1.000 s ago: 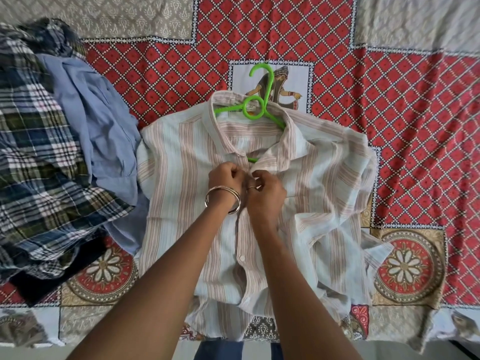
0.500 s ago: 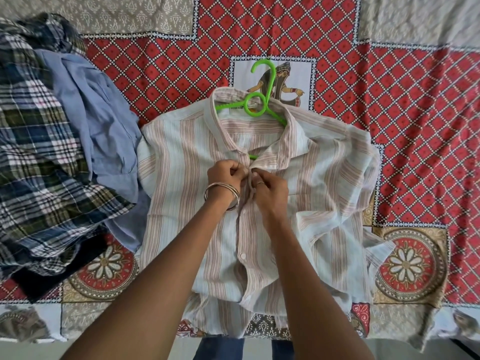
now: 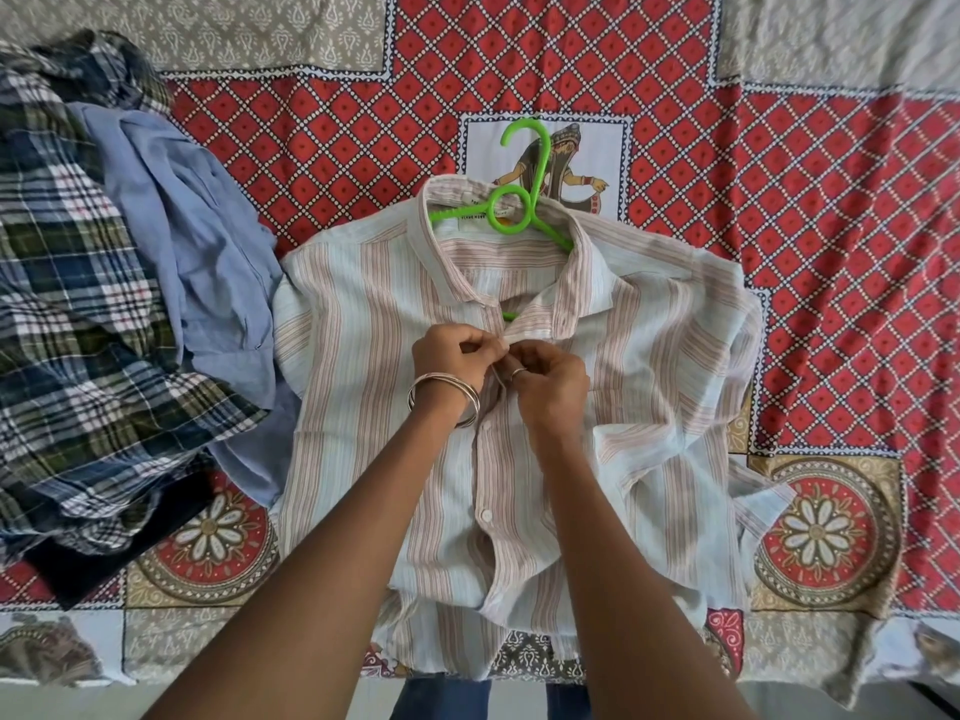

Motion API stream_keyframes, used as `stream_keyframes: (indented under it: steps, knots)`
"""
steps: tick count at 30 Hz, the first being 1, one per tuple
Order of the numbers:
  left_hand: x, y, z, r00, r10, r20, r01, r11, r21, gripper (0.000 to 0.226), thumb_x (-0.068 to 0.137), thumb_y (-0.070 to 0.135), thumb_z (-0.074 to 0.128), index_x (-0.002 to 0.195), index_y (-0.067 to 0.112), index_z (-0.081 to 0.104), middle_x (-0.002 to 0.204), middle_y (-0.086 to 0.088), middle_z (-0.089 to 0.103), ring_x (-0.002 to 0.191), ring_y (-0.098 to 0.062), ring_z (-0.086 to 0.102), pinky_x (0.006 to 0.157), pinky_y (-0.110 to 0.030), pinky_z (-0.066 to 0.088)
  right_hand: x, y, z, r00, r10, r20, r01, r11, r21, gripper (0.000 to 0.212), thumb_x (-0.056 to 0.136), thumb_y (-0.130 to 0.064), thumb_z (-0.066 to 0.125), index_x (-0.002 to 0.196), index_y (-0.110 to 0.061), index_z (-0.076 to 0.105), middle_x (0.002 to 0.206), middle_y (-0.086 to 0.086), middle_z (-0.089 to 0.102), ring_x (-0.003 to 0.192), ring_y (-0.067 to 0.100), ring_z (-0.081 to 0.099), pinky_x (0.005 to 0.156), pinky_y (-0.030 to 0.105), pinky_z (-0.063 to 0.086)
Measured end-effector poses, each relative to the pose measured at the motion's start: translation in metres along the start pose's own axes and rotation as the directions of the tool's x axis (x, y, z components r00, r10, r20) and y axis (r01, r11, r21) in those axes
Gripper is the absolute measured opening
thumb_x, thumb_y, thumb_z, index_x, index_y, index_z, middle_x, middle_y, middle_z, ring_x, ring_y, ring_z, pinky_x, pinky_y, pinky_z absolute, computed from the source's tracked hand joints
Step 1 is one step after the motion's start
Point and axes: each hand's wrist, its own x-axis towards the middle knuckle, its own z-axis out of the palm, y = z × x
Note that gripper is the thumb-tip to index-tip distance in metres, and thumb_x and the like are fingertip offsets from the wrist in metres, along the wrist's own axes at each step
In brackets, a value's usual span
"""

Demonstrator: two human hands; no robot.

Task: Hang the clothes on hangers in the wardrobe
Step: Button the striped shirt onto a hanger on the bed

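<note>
A pale striped shirt (image 3: 363, 387) lies face up on the bed with a green plastic hanger (image 3: 511, 210) inside its collar; the hook sticks out past the neck. My left hand (image 3: 454, 358), with bangles on the wrist, pinches the left edge of the button placket just under the collar. My right hand (image 3: 550, 379), with a ring on one finger, pinches the opposite edge right beside it. Both hands meet at the top button area. One fastened button shows lower down the front.
A pile of other clothes sits at the left: a plaid shirt (image 3: 67, 304), a light blue shirt (image 3: 192, 241) and something dark beneath. The red patterned bedspread (image 3: 805, 252) stretches to the right. The bed's near edge runs along the bottom.
Both hands have shifted slightly up the shirt front toward the collar and keep working the placket. The shirt and hanger lie where they were.
</note>
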Motion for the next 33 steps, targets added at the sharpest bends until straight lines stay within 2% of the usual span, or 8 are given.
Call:
stream_keyframes:
  steps: [8, 14, 17, 21, 25, 27, 30, 33]
  knots:
    - [0.002, -0.002, 0.006, 0.998, -0.005, -0.064, 0.008, 0.998, 0.056, 0.011, 0.086, 0.011, 0.067, 0.087, 0.003, 0.074, 0.086, -0.01, 0.073, 0.081, -0.021, 0.067, 0.076, -0.025, 0.051, -0.007, 0.006, 0.01, 0.996, -0.023, -0.089, 0.024, 1.0, 0.013, 0.008, 0.076, -0.016, 0.08, 0.077, -0.018, 0.073, 0.067, 0.0, 0.071, 0.061, 0.014, 0.065, 0.061, 0.032, 0.053]
    - [0.005, 0.002, 0.008, 0.998, 0.006, -0.068, 0.003, 0.993, 0.122, 0.013, 0.086, 0.0, 0.058, 0.082, 0.0, 0.071, 0.088, -0.009, 0.072, 0.08, -0.016, 0.064, 0.067, -0.015, 0.041, -0.003, -0.001, 0.004, 0.999, 0.001, 0.047, -0.007, 0.991, 0.134, 0.006, 0.082, -0.006, 0.072, 0.08, -0.001, 0.07, 0.061, 0.006, 0.062, 0.053, 0.01, 0.055, 0.052, 0.024, 0.045]
    - [0.008, 0.001, 0.007, 0.999, -0.025, -0.032, 0.027, 0.997, 0.07, 0.011, 0.087, 0.002, 0.061, 0.084, 0.001, 0.072, 0.086, -0.006, 0.071, 0.077, -0.012, 0.061, 0.067, -0.011, 0.04, 0.001, -0.002, 0.004, 0.994, 0.033, 0.104, -0.05, 0.985, 0.162, 0.011, 0.079, -0.015, 0.068, 0.073, -0.007, 0.065, 0.06, 0.008, 0.058, 0.057, 0.021, 0.051, 0.055, 0.033, 0.042]
    - [0.013, -0.002, 0.006, 0.997, -0.046, 0.06, 0.045, 0.999, 0.008, 0.008, 0.087, 0.007, 0.063, 0.089, 0.003, 0.07, 0.081, -0.002, 0.066, 0.078, -0.016, 0.061, 0.068, -0.019, 0.042, 0.005, -0.004, -0.001, 0.965, 0.113, 0.235, -0.177, 0.946, 0.272, 0.017, 0.091, 0.002, 0.055, 0.076, -0.005, 0.058, 0.061, 0.007, 0.049, 0.055, 0.018, 0.042, 0.051, 0.03, 0.034]
    - [0.009, -0.007, 0.003, 0.995, 0.088, 0.054, -0.095, 0.986, 0.136, 0.012, 0.087, 0.002, 0.06, 0.098, 0.001, 0.062, 0.085, -0.009, 0.069, 0.076, -0.017, 0.06, 0.063, -0.016, 0.04, 0.009, -0.004, -0.007, 0.934, 0.134, 0.331, -0.213, 0.953, 0.216, 0.019, 0.094, 0.003, 0.05, 0.078, -0.005, 0.056, 0.065, 0.008, 0.051, 0.058, 0.02, 0.045, 0.055, 0.031, 0.038]
    - [0.007, -0.01, -0.002, 0.972, 0.23, -0.045, -0.215, 0.95, 0.227, 0.016, 0.082, 0.004, 0.066, 0.096, 0.004, 0.059, 0.083, -0.012, 0.068, 0.074, -0.026, 0.062, 0.065, -0.03, 0.048, 0.009, -0.008, -0.01, 0.944, 0.16, 0.29, -0.229, 0.948, 0.223, 0.011, 0.094, 0.001, 0.055, 0.084, -0.002, 0.059, 0.067, 0.008, 0.058, 0.06, 0.02, 0.053, 0.055, 0.031, 0.044]
    - [0.015, -0.008, -0.012, 0.861, 0.48, -0.171, -0.341, 0.792, 0.506, 0.035, 0.065, 0.011, 0.081, 0.093, 0.008, 0.06, 0.089, -0.013, 0.059, 0.079, -0.034, 0.058, 0.064, -0.041, 0.048, 0.009, -0.014, -0.018, 0.941, 0.282, 0.188, -0.336, 0.85, 0.406, 0.004, 0.092, -0.003, 0.061, 0.092, -0.001, 0.058, 0.07, 0.006, 0.064, 0.059, 0.015, 0.061, 0.056, 0.026, 0.051]
    - [0.031, 0.005, -0.017, 0.793, 0.607, -0.055, -0.403, 0.59, 0.7, 0.04, 0.059, 0.019, 0.083, 0.096, 0.021, 0.069, 0.104, -0.007, 0.06, 0.094, -0.03, 0.051, 0.07, -0.04, 0.043, 0.012, -0.017, -0.023, 0.936, 0.349, 0.038, -0.299, 0.735, 0.608, 0.01, 0.091, -0.009, 0.064, 0.094, -0.005, 0.055, 0.071, 0.007, 0.061, 0.06, 0.013, 0.061, 0.058, 0.024, 0.053]
